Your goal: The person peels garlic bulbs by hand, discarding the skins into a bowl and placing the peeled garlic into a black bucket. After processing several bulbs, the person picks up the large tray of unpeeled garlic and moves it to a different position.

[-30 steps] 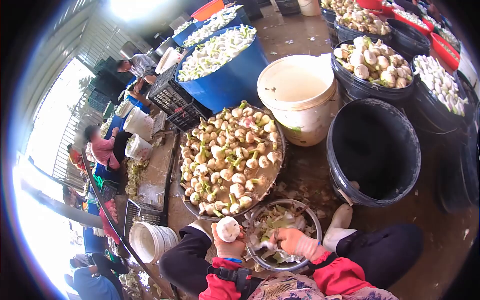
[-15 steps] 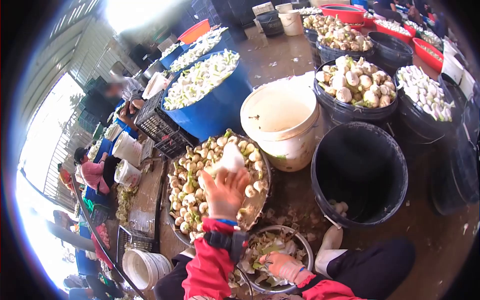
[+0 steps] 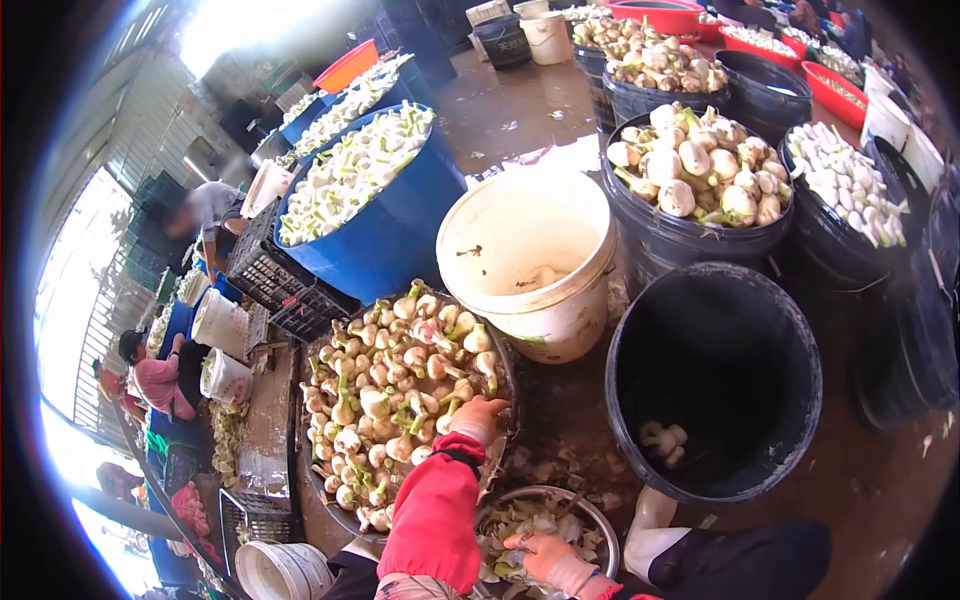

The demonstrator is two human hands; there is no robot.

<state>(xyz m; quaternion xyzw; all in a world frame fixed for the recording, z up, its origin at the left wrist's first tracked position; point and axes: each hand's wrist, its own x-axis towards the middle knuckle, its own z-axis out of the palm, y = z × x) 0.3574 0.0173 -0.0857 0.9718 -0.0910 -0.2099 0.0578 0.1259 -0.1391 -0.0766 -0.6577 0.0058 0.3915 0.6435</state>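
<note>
My left hand (image 3: 478, 418), in an orange glove, reaches down at the right side of a wide round basin (image 3: 513, 405) of garlic bulbs (image 3: 375, 402). Its fingertips are hidden, so any grip is unclear. My right hand (image 3: 550, 560), also gloved, is closed above a metal bowl (image 3: 608, 535) of leafy peelings (image 3: 530, 520); what it holds cannot be made out. Behind the basin, a pale bulb (image 3: 545, 277) lies inside a white bucket (image 3: 560, 320). Several bulbs (image 3: 663, 442) rest in a large black tub (image 3: 715, 380).
A blue barrel (image 3: 385, 225) of trimmed garlic stands behind the basin, beside black crates (image 3: 290, 270). Full black tubs (image 3: 690, 225) stand at the back right. A person in pink (image 3: 160, 380) and another in grey (image 3: 212, 205) sit at the left.
My left hand has gone from open above the basin down to its right side. The blurred white object beyond its fingers is gone; a bulb now shows in the white bucket. The view has shifted.
</note>
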